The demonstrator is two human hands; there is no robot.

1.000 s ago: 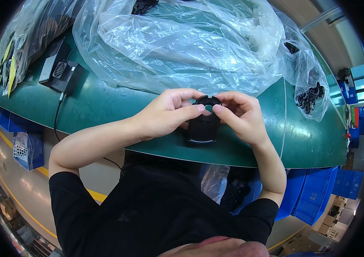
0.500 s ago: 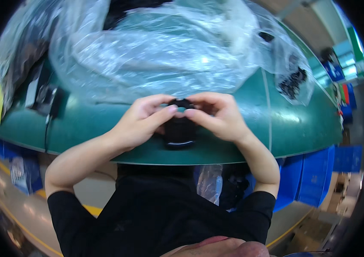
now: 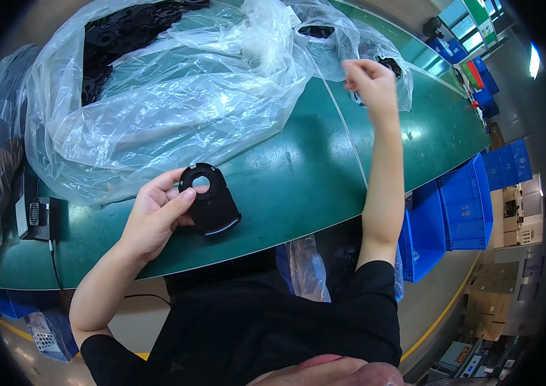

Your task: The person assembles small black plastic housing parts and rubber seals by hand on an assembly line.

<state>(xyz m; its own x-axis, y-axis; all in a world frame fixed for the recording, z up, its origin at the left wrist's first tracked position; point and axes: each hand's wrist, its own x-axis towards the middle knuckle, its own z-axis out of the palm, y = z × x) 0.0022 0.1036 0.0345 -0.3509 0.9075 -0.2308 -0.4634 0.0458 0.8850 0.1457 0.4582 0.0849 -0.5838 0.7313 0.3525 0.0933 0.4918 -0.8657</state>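
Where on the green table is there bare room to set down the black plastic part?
Bare green table lies right of the black plastic part in the left hand, up to the white seam line. More runs beyond it, under the raised right hand. Crowded: the large clear plastic bag upper left, the small bag of black parts.

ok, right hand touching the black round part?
Apart. Head view: right hand is raised by the small bag; black round part sits in left hand.
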